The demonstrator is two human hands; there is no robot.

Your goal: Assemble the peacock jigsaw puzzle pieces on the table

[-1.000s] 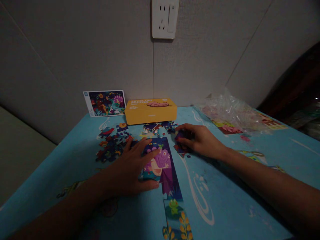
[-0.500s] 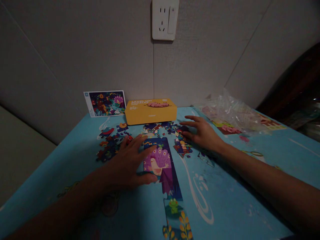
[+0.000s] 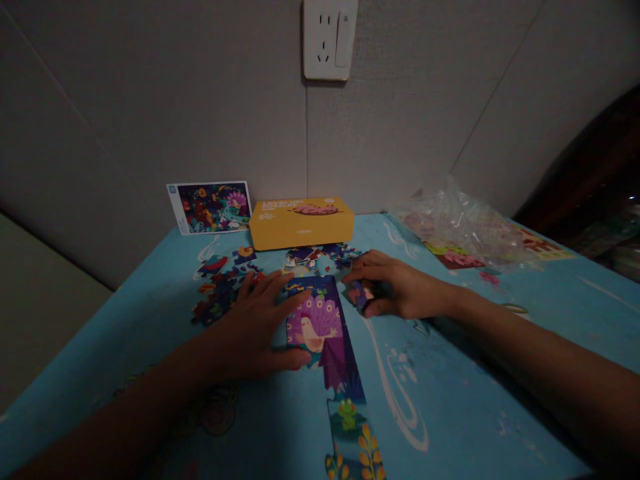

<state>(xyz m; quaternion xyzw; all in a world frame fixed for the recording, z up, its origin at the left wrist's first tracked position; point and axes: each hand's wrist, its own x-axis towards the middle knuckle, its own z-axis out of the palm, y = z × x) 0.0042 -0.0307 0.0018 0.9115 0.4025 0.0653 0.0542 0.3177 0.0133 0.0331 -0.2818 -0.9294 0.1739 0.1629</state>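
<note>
The joined strip of jigsaw puzzle [image 3: 331, 357] runs down the middle of the table, showing a purple peacock-like bird, a green frog and yellow leaves. My left hand [image 3: 265, 320] lies with fingers spread along the strip's left side, its thumb near the lower left edge. Loose puzzle pieces [image 3: 217, 300] are heaped beyond and left of those fingers. To the right of the strip, my right hand [image 3: 395, 283] curls its fingers and thumb around a dark puzzle piece [image 3: 361, 295], partly hidden by the hand. More loose pieces [image 3: 320, 257] lie at the strip's far end.
At the back, a yellow puzzle box [image 3: 303, 227] stands by the wall, with a picture card [image 3: 215, 208] propped left of it. Clear plastic wrapping [image 3: 465, 223] covers printed sheets at the back right. A blue patterned cloth [image 3: 450, 407] covers the table. A socket [image 3: 330, 40] is on the wall.
My right hand has come down and nearer, and its fingers have closed from spread to curled around a puzzle piece. The left hand has hardly moved.
</note>
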